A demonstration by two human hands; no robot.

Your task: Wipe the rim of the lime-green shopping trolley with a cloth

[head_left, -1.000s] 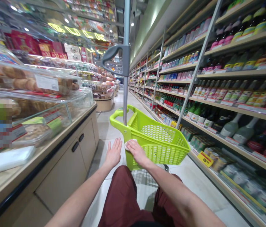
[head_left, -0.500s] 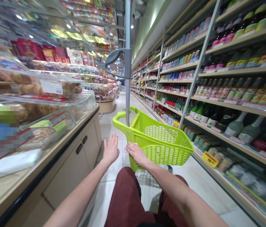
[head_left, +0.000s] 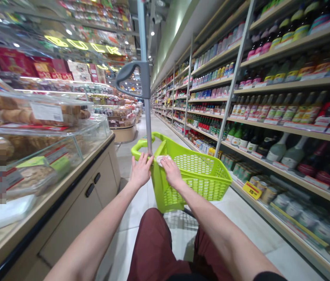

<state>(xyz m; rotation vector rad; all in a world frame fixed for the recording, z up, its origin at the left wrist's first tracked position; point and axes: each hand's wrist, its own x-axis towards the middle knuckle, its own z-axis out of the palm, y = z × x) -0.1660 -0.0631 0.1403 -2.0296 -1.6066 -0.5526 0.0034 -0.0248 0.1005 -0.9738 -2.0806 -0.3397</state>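
A lime-green shopping basket (head_left: pixel 195 183) on a cart stands in front of my knees, with a grey pole and handle (head_left: pixel 145 80) rising from its near left end. My left hand (head_left: pixel 141 169) rests against the basket's near end beside the base of the pole, fingers apart, with nothing held. With my right hand (head_left: pixel 170 171) I press a crumpled white cloth or tissue (head_left: pixel 161 159) on the basket's upper rim. The palm sides of both hands are hidden.
A wooden counter (head_left: pixel 77 187) with clear bins of baked goods runs along the left. On the right, long shelves (head_left: pixel 293 128) hold bottles and cans, with a yellow price tag (head_left: pixel 252 190) low down. The tiled aisle (head_left: pixel 165 127) runs ahead between them.
Both hands have moved up on the basket. My left hand, apart from it before, now touches its near end; my right hand has risen from the side to the rim with the white cloth.
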